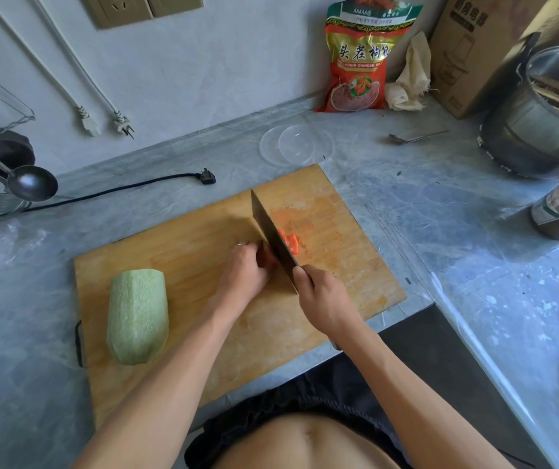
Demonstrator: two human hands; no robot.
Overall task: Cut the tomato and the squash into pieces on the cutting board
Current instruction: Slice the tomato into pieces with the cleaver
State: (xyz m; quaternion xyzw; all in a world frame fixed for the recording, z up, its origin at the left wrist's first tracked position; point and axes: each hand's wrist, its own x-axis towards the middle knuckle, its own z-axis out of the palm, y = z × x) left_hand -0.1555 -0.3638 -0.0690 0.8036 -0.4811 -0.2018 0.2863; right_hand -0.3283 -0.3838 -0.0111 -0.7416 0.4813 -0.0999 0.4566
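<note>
In the head view, the tomato (266,258) is near the middle of the frame, on the cutting board (332,299). The left hand (246,270) curls its fingers over the tomato and holds it down. The right hand (318,296) grips the handle of the knife (273,236), and the blade stands upright, touching the tomato on its right side. Some red cut pieces (290,243) lie just right of the blade, in wet juice.

I judge the tomato soft, wet and slippery, so it needs a firm hold from above with the fingertips tucked back from the blade. The squash (137,316), in the lower left of the board, is peeled, pale green and still whole. It looks heavy and stiff, and its round side may roll; it is better to hold it near one end.

Beyond the board, a clear lid (296,143) lies in the upper middle, a spoon (413,137) to its right, and a metal pot (542,113) in the upper right. Nothing stands between the hands and the squash.
</note>
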